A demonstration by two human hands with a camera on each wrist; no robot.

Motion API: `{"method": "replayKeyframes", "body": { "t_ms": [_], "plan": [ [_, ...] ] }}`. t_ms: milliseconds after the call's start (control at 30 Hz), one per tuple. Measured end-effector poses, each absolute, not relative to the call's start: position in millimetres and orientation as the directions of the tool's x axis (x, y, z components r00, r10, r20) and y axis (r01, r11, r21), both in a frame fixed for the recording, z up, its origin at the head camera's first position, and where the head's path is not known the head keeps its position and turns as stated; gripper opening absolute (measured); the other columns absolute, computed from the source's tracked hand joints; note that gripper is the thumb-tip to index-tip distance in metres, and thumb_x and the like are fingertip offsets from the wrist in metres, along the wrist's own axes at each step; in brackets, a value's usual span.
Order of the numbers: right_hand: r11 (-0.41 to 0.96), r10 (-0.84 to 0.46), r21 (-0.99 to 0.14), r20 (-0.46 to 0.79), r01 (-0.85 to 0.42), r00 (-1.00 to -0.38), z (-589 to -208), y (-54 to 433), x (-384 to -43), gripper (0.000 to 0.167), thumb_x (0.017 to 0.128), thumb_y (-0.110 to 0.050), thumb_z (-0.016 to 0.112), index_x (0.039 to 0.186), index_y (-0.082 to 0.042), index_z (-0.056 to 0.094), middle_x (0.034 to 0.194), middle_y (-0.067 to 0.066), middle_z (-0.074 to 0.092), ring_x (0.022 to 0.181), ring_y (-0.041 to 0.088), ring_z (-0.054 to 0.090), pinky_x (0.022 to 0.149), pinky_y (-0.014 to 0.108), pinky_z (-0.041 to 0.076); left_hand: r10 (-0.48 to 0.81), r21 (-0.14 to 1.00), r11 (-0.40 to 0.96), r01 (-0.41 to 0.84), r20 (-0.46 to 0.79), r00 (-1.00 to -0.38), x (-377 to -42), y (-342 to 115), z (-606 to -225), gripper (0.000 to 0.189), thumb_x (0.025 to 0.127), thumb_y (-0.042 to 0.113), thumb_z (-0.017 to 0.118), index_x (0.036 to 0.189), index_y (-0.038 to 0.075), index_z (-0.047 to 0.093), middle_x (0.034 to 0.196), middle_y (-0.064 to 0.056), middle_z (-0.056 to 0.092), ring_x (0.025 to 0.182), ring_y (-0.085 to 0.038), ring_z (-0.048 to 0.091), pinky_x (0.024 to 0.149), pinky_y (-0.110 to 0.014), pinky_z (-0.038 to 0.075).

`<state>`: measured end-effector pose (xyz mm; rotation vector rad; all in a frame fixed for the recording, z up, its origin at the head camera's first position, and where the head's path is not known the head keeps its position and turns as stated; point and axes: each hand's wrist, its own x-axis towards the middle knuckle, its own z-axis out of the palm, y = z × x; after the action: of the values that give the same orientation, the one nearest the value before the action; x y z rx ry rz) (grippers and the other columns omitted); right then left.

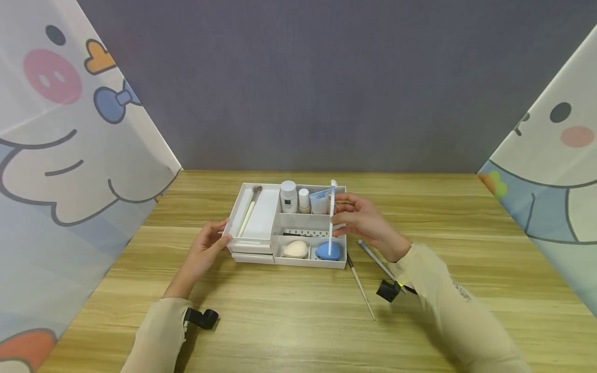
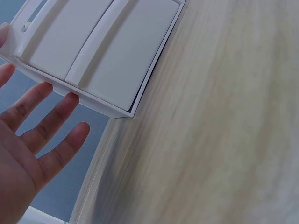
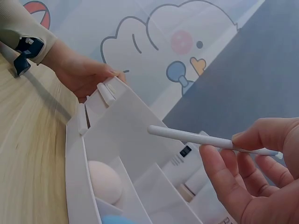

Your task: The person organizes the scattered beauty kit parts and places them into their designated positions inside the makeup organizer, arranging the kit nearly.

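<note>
My right hand (image 1: pixel 361 217) pinches a slim white stick (image 1: pixel 332 207) between thumb and fingers, above the right side of a white drawer organizer (image 1: pixel 310 262). One end of the stick (image 3: pixel 182 135) is rounded in the right wrist view. At the organizer's left corner my left hand (image 1: pixel 207 248) holds on, thumb at the front, fingertips against the side; the lower fingers extend fairly straight. A makeup brush (image 1: pixel 248 215) lies in the left tray. The back compartment holds a white bottle (image 1: pixel 289 198), a smaller bottle (image 1: pixel 304 201) and a blue-and-white tube (image 1: pixel 320 202).
A cream makeup sponge (image 1: pixel 296 249) and a blue sponge (image 1: pixel 326 252) sit in the front compartments. Right of the organizer, a thin brush (image 1: pixel 361 290) and a grey stick-like item (image 1: pixel 374 256) lie on the wooden table (image 1: pixel 280 321). A grey panel (image 1: pixel 317 93) stands behind.
</note>
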<state>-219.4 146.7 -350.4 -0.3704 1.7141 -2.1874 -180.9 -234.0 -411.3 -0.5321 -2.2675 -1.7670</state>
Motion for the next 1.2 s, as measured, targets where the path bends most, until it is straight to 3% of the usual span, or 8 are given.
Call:
{"method": "replayKeyframes", "body": {
  "t_ms": [300,767,1200],
  "plan": [
    [-0.222,-0.438,-0.969,-0.004,0.113,-0.899,-345.2,126.3,-220.6,0.049,0.088,0.018,0.053,0.133,0.006,0.039,0.094,0.006,0.058,0.076,0.018,0.061,0.065,0.034,0.06,0.157,0.886,0.22,0.407,0.38,-0.912,-180.5,-233.7,-410.7,0.022,0.099,-0.009,0.051,0.12,-0.014,0.045,0.122,0.024,0.058,0.095,-0.001,0.06,0.072,-0.02,0.053],
    [-0.238,-0.463,-0.963,-0.001,0.125,-0.886,-339.8,98.6,-225.7,0.055,0.09,0.017,0.053,0.141,0.013,0.033,0.095,0.008,0.058,0.077,0.019,0.062,0.067,0.035,0.06,0.179,0.88,0.178,0.439,0.41,-0.894,-181.9,-235.3,-413.0,0.023,0.098,-0.011,0.049,0.12,-0.014,0.044,0.123,0.02,0.059,0.093,-0.002,0.061,0.071,-0.02,0.054],
    [-0.27,-0.435,-0.952,-0.011,0.142,-0.9,-336.1,72.1,-231.0,0.056,0.089,0.019,0.055,0.141,0.007,0.039,0.093,0.007,0.059,0.077,0.018,0.063,0.066,0.036,0.06,0.181,0.871,0.137,0.471,0.446,-0.877,-182.2,-234.7,-413.7,0.026,0.097,-0.013,0.05,0.122,-0.006,0.051,0.125,0.017,0.059,0.092,-0.003,0.061,0.069,-0.02,0.053]
  ]
}}
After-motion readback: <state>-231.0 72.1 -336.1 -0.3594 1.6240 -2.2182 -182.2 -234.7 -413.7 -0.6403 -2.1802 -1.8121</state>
